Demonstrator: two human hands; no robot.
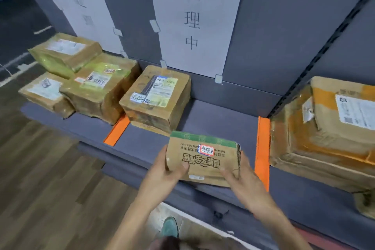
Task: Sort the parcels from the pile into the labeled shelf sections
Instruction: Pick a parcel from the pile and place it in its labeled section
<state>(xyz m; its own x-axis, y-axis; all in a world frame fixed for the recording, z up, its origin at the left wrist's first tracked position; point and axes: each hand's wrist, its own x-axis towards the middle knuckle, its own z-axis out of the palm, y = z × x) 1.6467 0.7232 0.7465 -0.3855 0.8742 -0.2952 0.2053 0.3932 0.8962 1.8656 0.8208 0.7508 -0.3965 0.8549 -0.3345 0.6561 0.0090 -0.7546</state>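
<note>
The left hand [165, 174] grips the near left corner of a flat cardboard parcel [203, 158], thumb on top. The right hand [243, 180] clasps its right edge. The parcel is over the grey shelf [219, 119]. Behind the parcel stands a taped box [156, 97], just right of it an orange divider [262, 148], and above it a paper sign [194, 16].

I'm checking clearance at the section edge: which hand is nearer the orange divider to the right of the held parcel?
Right. The right hand grips the parcel at its right end, just left of the orange divider; the left hand grips the opposite end, with the parcel between.
</note>
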